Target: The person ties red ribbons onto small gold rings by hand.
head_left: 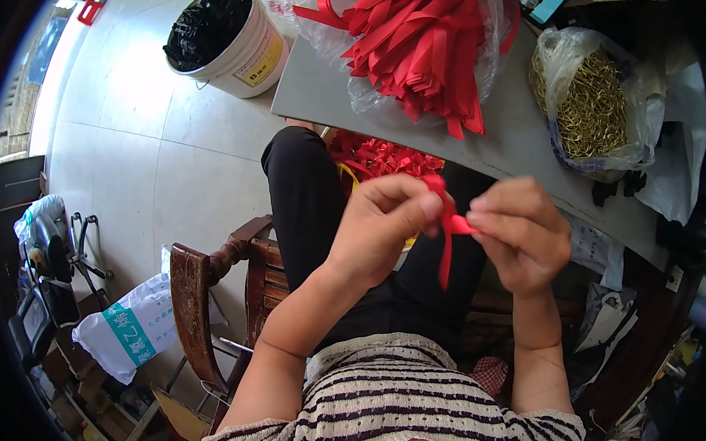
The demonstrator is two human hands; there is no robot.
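Note:
Above my lap, both hands hold one short red ribbon (446, 252). My left hand (384, 219) pinches its upper part between thumb and forefinger, and one tail hangs down below. Fingertips of my right hand (524, 233) grip another part of the same ribbon on the right, where it looks folded or looped. Whether a knot is in it, I cannot tell. On the grey table (316, 88) ahead lies a big bundle of loose red ribbons (416, 52) on clear plastic. Below the table edge, between my knees, is a heap of small red ribbon pieces (382, 154).
A clear bag of gold-coloured metal pieces (592, 107) sits on the table at the right. On the floor to the far left stands a white bucket (255, 63) with black plastic inside. A wooden chair (195, 306) and a white sack (129, 329) are at my left.

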